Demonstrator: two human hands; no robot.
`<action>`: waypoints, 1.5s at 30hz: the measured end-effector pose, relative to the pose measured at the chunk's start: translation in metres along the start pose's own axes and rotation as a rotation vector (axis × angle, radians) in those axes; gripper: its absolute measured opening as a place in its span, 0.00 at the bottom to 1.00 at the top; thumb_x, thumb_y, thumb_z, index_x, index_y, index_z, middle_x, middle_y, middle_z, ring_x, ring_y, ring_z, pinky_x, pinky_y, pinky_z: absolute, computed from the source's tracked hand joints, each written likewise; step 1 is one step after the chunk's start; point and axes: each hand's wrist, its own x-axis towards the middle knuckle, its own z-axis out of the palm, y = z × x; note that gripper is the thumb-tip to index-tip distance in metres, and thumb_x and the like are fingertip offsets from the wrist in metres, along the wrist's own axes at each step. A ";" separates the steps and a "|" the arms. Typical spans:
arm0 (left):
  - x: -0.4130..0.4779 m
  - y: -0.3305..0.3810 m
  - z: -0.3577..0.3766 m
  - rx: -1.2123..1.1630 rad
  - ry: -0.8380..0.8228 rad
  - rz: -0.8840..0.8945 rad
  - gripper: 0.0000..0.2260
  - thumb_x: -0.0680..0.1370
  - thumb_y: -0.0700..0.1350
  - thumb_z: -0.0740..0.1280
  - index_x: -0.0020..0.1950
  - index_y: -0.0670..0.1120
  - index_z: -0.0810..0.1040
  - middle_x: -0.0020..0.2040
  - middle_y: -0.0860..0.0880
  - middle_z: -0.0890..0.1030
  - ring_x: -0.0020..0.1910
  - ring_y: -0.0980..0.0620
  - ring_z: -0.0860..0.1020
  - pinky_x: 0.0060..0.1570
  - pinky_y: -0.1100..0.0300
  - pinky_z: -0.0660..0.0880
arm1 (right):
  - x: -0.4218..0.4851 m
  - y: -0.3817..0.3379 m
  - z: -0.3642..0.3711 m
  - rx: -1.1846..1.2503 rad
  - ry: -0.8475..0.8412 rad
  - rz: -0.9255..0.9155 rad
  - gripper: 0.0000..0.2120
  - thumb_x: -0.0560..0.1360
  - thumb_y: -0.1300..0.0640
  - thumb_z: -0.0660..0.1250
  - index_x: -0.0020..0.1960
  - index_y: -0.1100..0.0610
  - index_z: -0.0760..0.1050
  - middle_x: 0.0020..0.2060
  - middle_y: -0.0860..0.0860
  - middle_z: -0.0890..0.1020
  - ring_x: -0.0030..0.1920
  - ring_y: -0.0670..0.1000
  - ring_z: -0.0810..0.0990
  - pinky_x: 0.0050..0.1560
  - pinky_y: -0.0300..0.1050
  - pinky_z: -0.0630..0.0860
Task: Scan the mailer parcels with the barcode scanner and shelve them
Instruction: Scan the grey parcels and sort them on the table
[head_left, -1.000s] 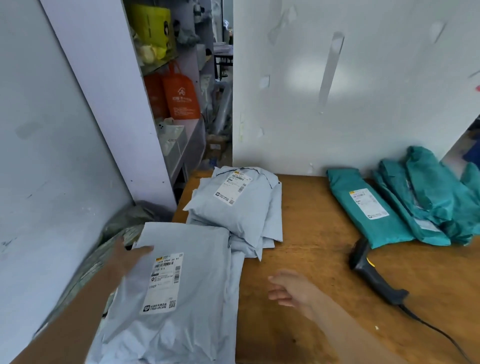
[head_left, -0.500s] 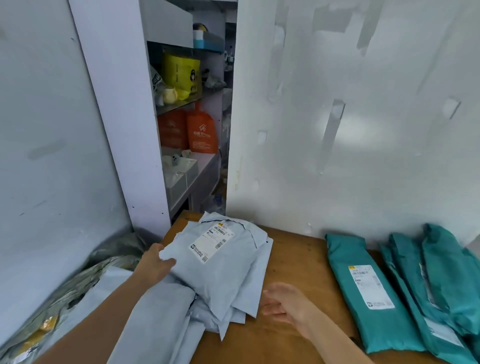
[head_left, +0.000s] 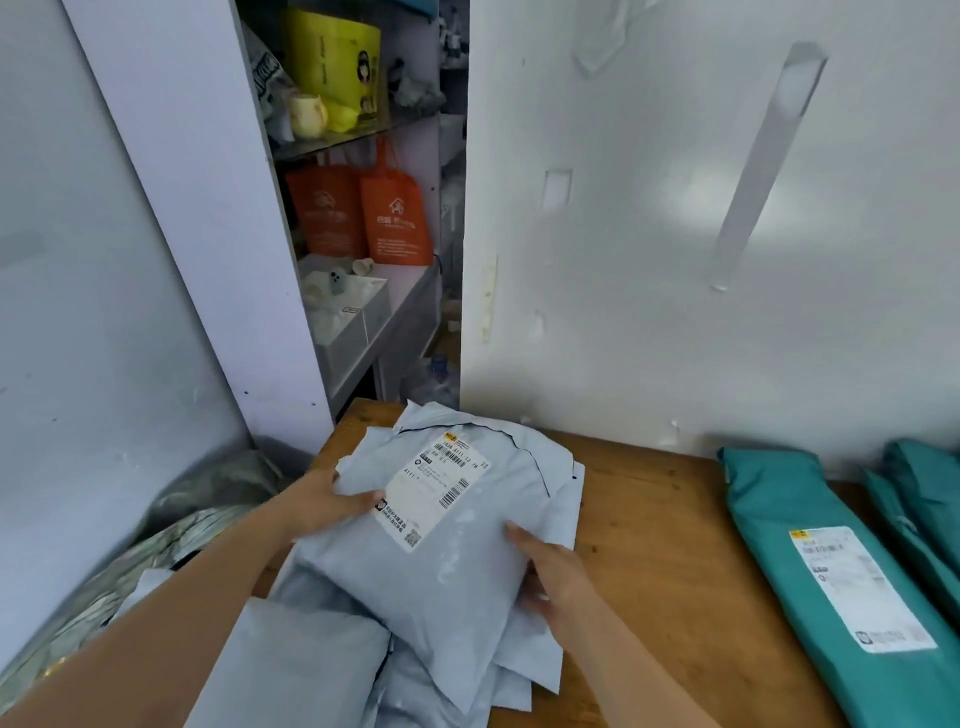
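A stack of grey mailer parcels lies on the wooden table (head_left: 649, 519). The top grey mailer (head_left: 457, 561) shows a white shipping label (head_left: 436, 488) with barcodes, face up. My left hand (head_left: 327, 501) grips its left edge, thumb on top by the label. My right hand (head_left: 550, 571) holds its right edge, fingers curled under. Another grey mailer (head_left: 291, 670) lies lower left, nearer to me. Teal mailers (head_left: 810, 561) lie in a row on the right side of the table. The barcode scanner is out of view.
A white wall panel (head_left: 701, 234) stands right behind the table. To the left, open shelves (head_left: 395, 296) hold orange bags (head_left: 395, 218), a yellow bag (head_left: 332, 62) and a white box. A clear plastic sack (head_left: 156, 561) sits at the lower left beside the table.
The view has tilted up, so the scanner dropped out of sight. My left hand moved from the near mailer to the stack's top mailer; my right hand came off the table onto its right edge.
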 end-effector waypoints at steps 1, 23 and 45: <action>0.003 -0.001 -0.003 -0.085 -0.039 -0.012 0.52 0.58 0.69 0.74 0.75 0.48 0.61 0.74 0.48 0.67 0.71 0.44 0.67 0.71 0.48 0.64 | 0.000 0.002 0.001 0.036 -0.014 -0.008 0.14 0.71 0.56 0.75 0.52 0.61 0.77 0.47 0.54 0.83 0.45 0.52 0.81 0.34 0.42 0.76; -0.149 0.084 0.172 -0.481 -0.344 0.167 0.19 0.71 0.44 0.74 0.59 0.49 0.72 0.57 0.51 0.78 0.58 0.51 0.76 0.61 0.56 0.73 | -0.109 0.017 -0.189 0.097 0.325 -0.073 0.30 0.71 0.67 0.71 0.70 0.54 0.66 0.62 0.54 0.75 0.60 0.58 0.75 0.65 0.60 0.72; -0.189 0.047 0.197 -0.437 -0.197 -0.246 0.35 0.56 0.58 0.79 0.52 0.36 0.78 0.49 0.39 0.83 0.46 0.42 0.82 0.48 0.49 0.80 | -0.129 0.045 -0.188 -0.400 0.288 -0.229 0.26 0.73 0.59 0.72 0.69 0.59 0.68 0.63 0.49 0.74 0.65 0.54 0.74 0.64 0.47 0.71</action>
